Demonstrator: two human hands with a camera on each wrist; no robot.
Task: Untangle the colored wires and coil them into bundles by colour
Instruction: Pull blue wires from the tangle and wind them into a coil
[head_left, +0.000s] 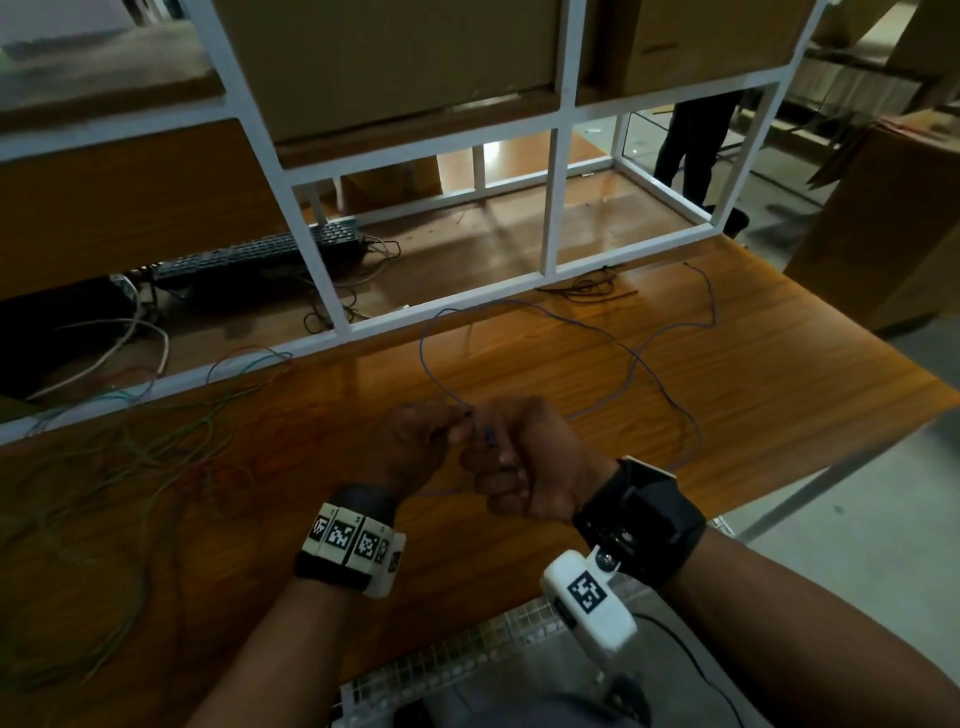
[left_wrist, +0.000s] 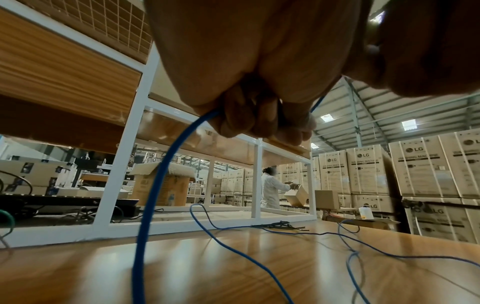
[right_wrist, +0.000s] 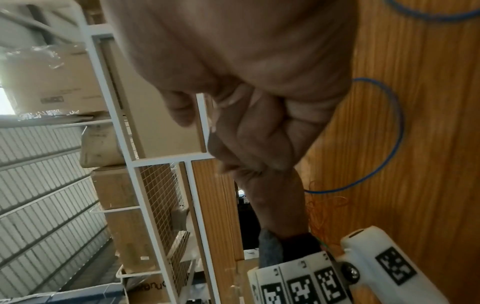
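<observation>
A long blue wire (head_left: 639, 358) lies in loose loops over the wooden table (head_left: 779, 405), running back to my two hands at the table's middle. My left hand (head_left: 452, 434) has its fingers curled round the blue wire (left_wrist: 155, 185), which drops from the fist to the table. My right hand (head_left: 493, 457) is knuckle to knuckle with the left and pinches a short blue piece between thumb and forefinger. In the right wrist view the curled fingers (right_wrist: 249, 139) hide the grip; a blue wire loop (right_wrist: 397, 123) lies beyond. A tangle of green, orange and red wires (head_left: 145, 467) spreads over the table's left.
A white metal shelf frame (head_left: 550, 208) stands along the table's back edge, with a keyboard (head_left: 260, 254) and cables behind it. Thin black wires (head_left: 587, 288) lie at the frame's foot. The table's right edge (head_left: 810, 467) is close. A person in white (left_wrist: 272, 189) handles boxes far off.
</observation>
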